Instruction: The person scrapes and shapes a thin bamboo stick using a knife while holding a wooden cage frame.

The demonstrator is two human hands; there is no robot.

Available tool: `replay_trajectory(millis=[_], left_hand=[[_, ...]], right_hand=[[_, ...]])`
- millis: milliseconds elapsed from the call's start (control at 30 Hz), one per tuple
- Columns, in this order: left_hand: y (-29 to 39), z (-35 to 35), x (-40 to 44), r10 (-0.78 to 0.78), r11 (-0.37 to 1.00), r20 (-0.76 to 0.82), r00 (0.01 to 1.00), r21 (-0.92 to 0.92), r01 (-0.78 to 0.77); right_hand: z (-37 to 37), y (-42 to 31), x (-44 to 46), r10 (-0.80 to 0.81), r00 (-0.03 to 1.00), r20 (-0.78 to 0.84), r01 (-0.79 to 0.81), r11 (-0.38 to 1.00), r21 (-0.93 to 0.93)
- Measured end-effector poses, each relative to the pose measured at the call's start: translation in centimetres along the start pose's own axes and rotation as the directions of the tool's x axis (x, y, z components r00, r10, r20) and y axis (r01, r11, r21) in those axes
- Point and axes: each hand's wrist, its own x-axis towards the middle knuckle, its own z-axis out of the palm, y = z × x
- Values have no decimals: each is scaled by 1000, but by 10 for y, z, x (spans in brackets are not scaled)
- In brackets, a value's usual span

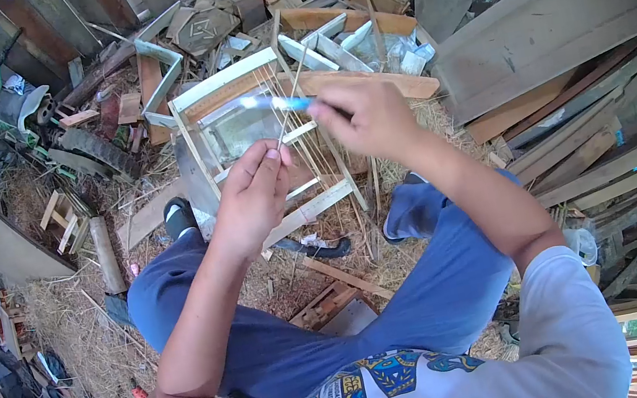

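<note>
Above a rectangular frame of pale wooden slats (310,210), the left hand (253,189) pinches a thin, light-brown wooden strip (294,75) between thumb and fingers. Apart from it, the right hand (364,116) is closed around a blue-handled tool with a shiny, motion-blurred blade (276,103), which crosses the strip's line; whether they touch, I cannot tell.
</note>
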Motion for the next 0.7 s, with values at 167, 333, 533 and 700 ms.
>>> replay_trajectory(millis=[167, 333, 533, 700], left_hand=[[-8, 0, 0, 109, 989, -19, 994, 106, -107], [-22, 1, 11, 294, 929, -33, 955, 247, -277], [-13, 1, 9, 250, 946, -46, 967, 224, -234], [-1, 4, -1, 86, 990, -33, 996, 116, -81]], right_hand=[[-2, -4, 2, 79, 997, 16, -80, 997, 20], [-3, -10, 2, -61, 996, 66, 62, 998, -10], [4, -20, 3, -70, 997, 29, 71, 996, -49], [-6, -1, 11, 39, 999, -32, -41, 996, -81]])
